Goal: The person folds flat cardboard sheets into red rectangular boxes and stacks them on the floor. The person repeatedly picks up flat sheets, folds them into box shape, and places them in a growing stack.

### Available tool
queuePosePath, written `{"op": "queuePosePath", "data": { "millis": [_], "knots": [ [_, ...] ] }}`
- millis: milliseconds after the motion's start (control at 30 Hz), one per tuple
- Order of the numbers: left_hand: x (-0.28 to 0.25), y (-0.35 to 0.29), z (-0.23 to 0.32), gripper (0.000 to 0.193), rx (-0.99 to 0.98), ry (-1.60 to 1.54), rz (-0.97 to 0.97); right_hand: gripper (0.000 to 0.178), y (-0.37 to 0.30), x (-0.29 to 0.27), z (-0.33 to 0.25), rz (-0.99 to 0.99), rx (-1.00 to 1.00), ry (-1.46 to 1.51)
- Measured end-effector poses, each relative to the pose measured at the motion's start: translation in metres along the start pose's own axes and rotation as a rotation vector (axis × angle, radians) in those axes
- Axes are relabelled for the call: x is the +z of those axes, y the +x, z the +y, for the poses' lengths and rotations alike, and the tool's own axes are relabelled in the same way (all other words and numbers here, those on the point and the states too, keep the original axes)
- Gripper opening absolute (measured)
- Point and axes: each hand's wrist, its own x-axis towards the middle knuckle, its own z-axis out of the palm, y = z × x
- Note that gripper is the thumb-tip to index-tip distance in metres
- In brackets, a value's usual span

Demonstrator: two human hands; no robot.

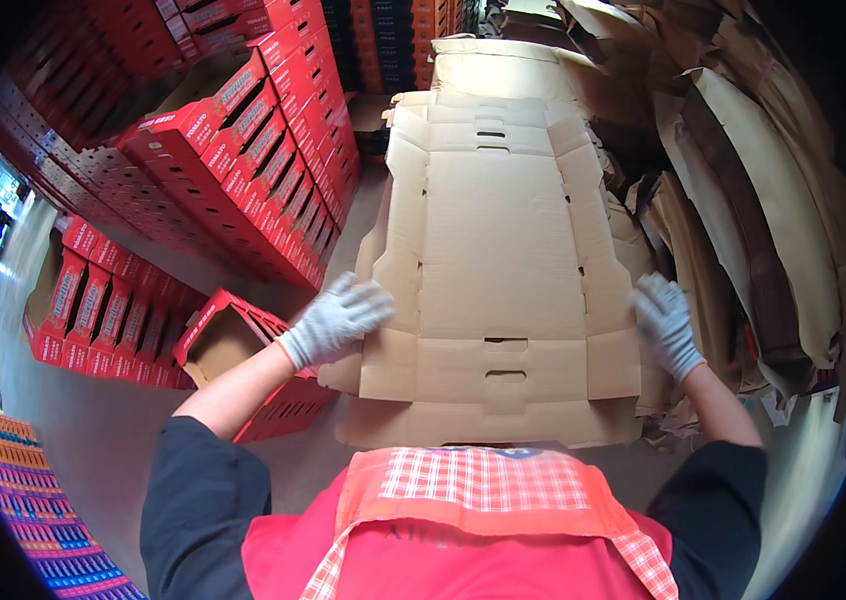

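A flat, unfolded cardboard box blank [503, 245] lies plain brown side up in front of me, on top of other sheets whose edges show under its near side. It has crease lines, slots and side flaps. My left hand [340, 318], in a pale knit glove, is at its left edge near the close corner, fingers stretched out and slightly blurred. At the opposite edge is my right hand [668, 322], gloved alike, its fingers apart beside the right flap. Neither hand has closed round the cardboard.
Tall stacks of red folded boxes [233, 150] rise at the left. A lower red row [108, 310] and a single tilted red box [233, 345] stand nearer. Brown paper-wrapped bundles [773, 220] crowd the right. Colourful stacked boxes [38, 490] sit at the lower left.
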Motion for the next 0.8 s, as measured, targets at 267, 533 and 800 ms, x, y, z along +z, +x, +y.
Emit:
{"op": "queuePosePath", "data": {
  "millis": [267, 533, 800],
  "knots": [
    [-0.022, 0.104, 0.015, 0.017, -0.288, -0.225, 0.302, 0.022, 0.062, 0.008, -0.054, 0.32, 0.166, 0.547],
    [-0.087, 0.065, 0.113, 0.052, -0.173, -0.778, -0.792, 0.033, 0.043, -0.099, -0.15, -0.794, -0.1, 0.956],
    [-0.086, 0.089, 0.079, 0.032, -0.384, -0.191, -0.851, 0.046, 0.065, -0.066, -0.097, -0.796, 0.08, 0.665]
  ]
}}
